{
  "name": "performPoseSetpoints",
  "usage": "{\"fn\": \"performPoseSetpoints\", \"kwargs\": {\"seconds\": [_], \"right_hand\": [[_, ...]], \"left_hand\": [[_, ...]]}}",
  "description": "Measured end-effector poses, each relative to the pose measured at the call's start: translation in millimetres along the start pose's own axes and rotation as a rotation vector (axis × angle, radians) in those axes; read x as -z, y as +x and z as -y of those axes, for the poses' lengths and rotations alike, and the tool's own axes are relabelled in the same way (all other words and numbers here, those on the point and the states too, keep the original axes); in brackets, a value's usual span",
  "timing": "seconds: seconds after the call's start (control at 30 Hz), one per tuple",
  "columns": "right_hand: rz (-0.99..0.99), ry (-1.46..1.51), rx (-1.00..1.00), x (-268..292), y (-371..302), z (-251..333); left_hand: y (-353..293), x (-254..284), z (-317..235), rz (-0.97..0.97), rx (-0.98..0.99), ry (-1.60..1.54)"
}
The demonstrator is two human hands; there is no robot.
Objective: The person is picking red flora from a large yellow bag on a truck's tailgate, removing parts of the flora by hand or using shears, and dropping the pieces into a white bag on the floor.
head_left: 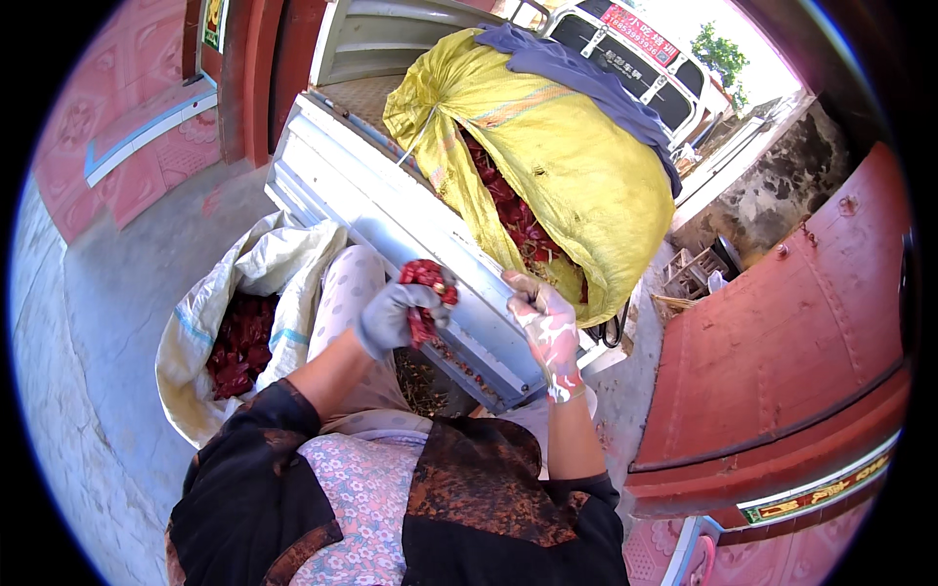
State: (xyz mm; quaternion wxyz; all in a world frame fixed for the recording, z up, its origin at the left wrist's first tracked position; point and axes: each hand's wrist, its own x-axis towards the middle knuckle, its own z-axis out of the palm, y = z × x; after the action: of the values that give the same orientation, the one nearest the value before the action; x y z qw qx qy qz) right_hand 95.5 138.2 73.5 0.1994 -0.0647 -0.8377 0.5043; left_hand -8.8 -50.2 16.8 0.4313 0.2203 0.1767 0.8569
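Observation:
My left hand (383,319), in a grey glove, is closed around a bunch of dried red chili peppers (427,278) above my lap. My right hand (543,317) wears a pink and white patterned glove with bare-looking fingertips. Its fingers are curled together just below the slit of a big yellow woven sack (616,205); whether they pinch anything is too small to tell. More red peppers (510,210) show through that slit. By my left leg stands an open white woven sack (181,366), with dark red peppers (242,342) inside.
The yellow sack lies on a cargo bed with a white metal side panel (391,225), directly before my knees. A blue-grey cloth (586,68) drapes over the sack. To the right stands a red metal door (782,322). Pepper scraps (420,381) lie below my hands.

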Motion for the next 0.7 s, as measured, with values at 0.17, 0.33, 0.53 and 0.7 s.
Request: {"fn": "performPoseSetpoints", "kwargs": {"seconds": [0.17,0.33,0.53,0.7], "right_hand": [[-0.207,-0.866,0.218,50,62,-75],[-0.343,-1.561,0.045,98,98,-129],[-0.241,-1.674,0.098,125,115,-153],[-0.303,-1.871,-0.131,115,139,-166]], "left_hand": [[-53,86,-71,-0.31,-0.173,0.138],[-133,169,-130,-0.788,-0.443,0.771],[-209,295,-115,-1.253,-0.157,1.155],[-211,313,-103,-1.587,0.141,1.68]]}}
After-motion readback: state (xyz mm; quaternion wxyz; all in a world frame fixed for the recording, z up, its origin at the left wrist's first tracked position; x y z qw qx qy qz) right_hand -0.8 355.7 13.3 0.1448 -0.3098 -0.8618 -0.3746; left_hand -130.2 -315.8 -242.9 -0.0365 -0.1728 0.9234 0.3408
